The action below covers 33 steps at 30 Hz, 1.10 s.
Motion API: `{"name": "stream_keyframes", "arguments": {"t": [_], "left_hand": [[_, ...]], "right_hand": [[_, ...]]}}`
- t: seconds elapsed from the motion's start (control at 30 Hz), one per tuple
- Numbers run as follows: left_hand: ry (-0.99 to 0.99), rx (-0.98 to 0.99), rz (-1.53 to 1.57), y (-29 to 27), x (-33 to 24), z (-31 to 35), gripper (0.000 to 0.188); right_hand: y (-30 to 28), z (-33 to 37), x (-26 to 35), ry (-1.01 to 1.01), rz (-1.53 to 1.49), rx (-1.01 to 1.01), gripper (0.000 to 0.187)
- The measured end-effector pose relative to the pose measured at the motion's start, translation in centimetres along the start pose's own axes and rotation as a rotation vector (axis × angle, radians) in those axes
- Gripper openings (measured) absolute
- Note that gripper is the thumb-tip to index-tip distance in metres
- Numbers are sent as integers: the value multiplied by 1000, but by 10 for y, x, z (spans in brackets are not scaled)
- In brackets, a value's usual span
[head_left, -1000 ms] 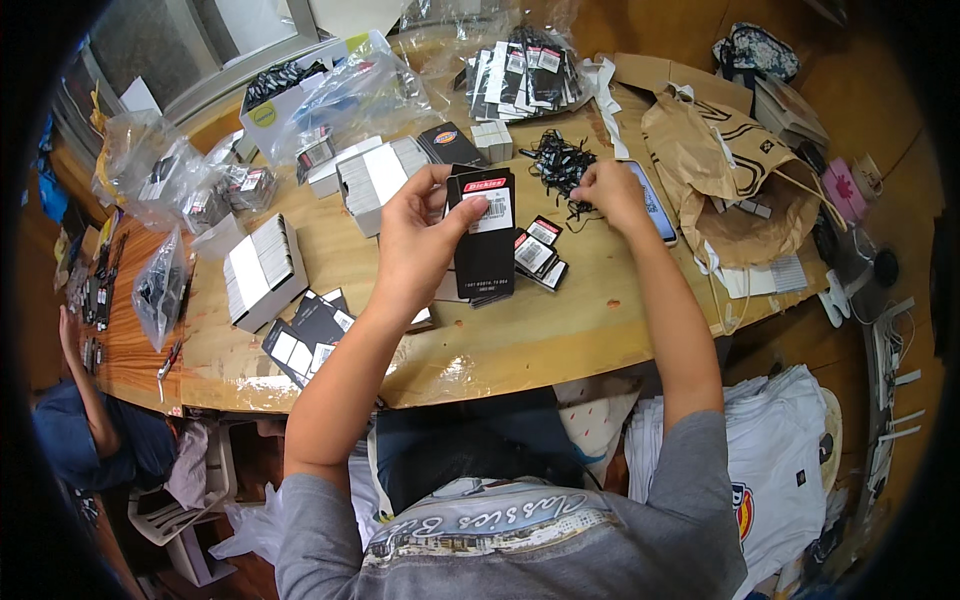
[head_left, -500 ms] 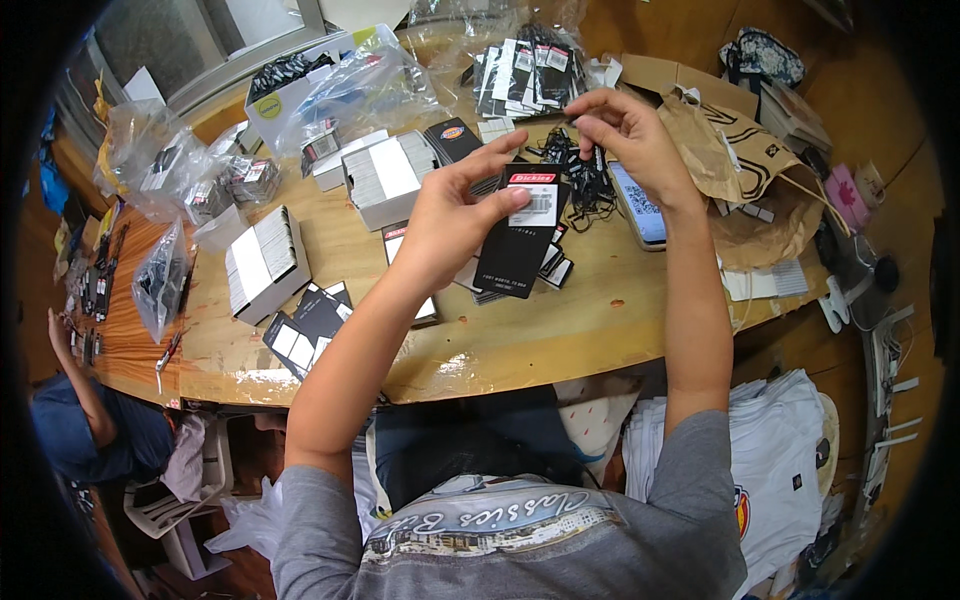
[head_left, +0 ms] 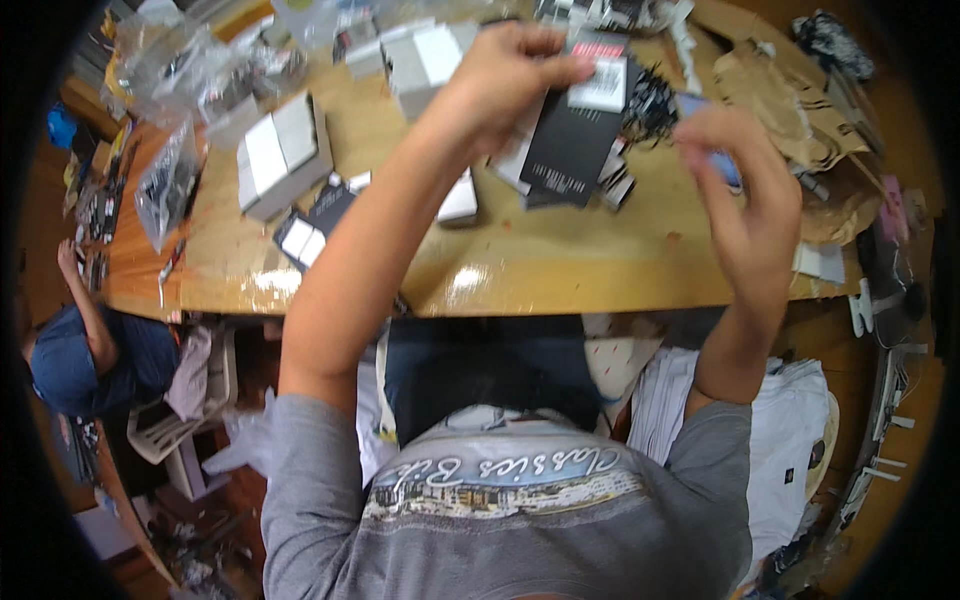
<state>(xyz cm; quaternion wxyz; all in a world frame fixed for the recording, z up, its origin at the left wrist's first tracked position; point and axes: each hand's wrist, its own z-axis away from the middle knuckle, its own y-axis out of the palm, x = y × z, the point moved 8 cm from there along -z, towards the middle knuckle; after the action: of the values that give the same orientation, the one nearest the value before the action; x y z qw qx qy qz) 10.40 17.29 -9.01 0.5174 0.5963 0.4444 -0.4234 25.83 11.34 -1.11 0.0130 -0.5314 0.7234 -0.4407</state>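
Observation:
My left hand (head_left: 505, 85) pinches a black hang tag (head_left: 572, 150) with a red top strip and a white barcode sticker, thumb on its front. More tags (head_left: 615, 180) lie on the table under and beside it. My right hand (head_left: 755, 190) is smeared by motion, its fingers bent, to the right of the tag. It partly covers a phone (head_left: 727, 172); whether its fingers hold anything cannot be made out. Between the hands, farther back, lies a tangle of black strings (head_left: 650, 108).
Open boxes packed with white-edged cards stand at the left (head_left: 285, 155) and back (head_left: 425, 60). Loose black tags (head_left: 312, 235) lie near the front edge. A brown paper bag (head_left: 810, 120) is at right, plastic bags (head_left: 165, 190) at left. Another person's arm (head_left: 85, 300) shows far left.
My right hand has moved away from the strings, rightward and nearer to me. My left hand still holds the tag. The whole view has shifted, so the table sits higher in it.

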Motion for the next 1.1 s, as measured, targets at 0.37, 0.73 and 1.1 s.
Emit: {"name": "stream_keyframes", "arguments": {"t": [0.37, 0.73, 1.1], "left_hand": [[14, 12, 74, -2, -17, 12, 24], [173, -65, 231, -55, -42, 26, 27], [148, 386, 944, -57, -33, 81, 28]], "right_hand": [[233, 230, 15, 39, -684, 984, 48], [228, 231, 20, 94, -637, 962, 41], [94, 85, -13, 63, -710, 642, 20]]}}
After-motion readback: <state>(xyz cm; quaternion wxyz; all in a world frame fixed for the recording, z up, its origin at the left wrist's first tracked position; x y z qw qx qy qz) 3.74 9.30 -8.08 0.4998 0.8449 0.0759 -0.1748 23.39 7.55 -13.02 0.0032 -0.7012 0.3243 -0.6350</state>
